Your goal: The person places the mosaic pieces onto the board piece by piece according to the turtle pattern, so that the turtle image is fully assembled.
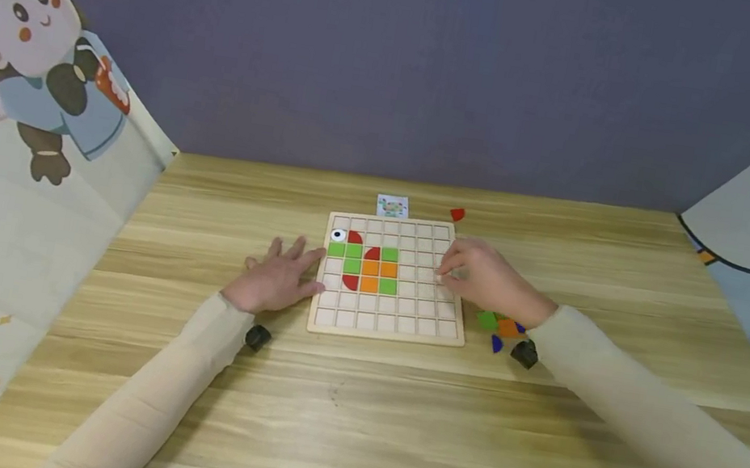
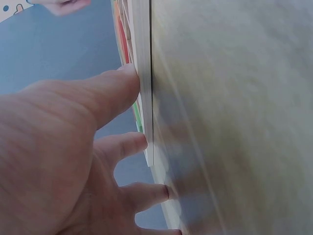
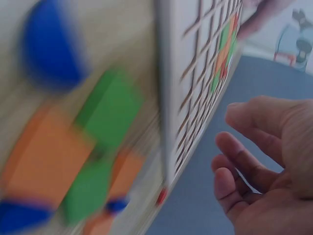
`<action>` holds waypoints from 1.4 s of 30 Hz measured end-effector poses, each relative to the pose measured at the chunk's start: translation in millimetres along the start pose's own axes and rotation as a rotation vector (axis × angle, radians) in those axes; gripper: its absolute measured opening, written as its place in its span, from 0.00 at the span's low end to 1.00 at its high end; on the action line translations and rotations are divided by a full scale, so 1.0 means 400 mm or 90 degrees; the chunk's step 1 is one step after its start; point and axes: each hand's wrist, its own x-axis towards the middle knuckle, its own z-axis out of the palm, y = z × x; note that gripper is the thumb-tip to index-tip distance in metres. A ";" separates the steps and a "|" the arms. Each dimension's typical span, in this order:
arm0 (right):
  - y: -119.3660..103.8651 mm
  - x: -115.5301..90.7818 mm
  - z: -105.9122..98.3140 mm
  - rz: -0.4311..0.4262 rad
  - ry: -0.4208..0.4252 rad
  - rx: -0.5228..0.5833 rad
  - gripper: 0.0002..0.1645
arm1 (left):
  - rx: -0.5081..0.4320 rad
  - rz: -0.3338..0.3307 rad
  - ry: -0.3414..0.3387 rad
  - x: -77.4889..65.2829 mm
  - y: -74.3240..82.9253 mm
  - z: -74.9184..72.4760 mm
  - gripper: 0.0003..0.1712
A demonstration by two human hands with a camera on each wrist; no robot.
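A wooden grid board [image 1: 384, 339] lies on the table between the two hands. Flat red, green and orange pieces [image 1: 371, 268] fill cells on its left side, with a white eye piece [image 1: 339, 235] near the upper left corner. My left hand [image 1: 272, 281] has its fingers spread, thumb and fingertips against the board's left edge. Above the board's right edge hovers my right hand [image 1: 485, 280]; in the right wrist view its fingers are loosely bent, thumb apart from them, nothing between them.
Loose green [image 3: 110, 110], orange [image 3: 46, 154] and blue [image 3: 51, 46] pieces lie right of the board, by the right wrist. Behind the board are a small picture card [image 1: 392, 206] and a red piece [image 1: 457, 214]. A dark wall [image 1: 444, 73] stands beyond the table.
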 end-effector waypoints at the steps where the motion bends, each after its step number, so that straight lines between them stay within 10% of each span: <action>1: 0.015 -0.010 -0.010 0.016 -0.002 0.003 0.07 | -0.001 0.001 0.000 0.000 0.000 0.000 0.39; 16: 0.139 -0.118 -0.039 0.059 -0.027 -0.036 0.12 | 0.004 0.003 -0.007 -0.004 0.006 -0.005 0.39; 42: 0.125 -0.059 -0.003 0.078 -0.016 -0.023 0.13 | -0.001 0.001 -0.003 -0.009 0.012 -0.008 0.39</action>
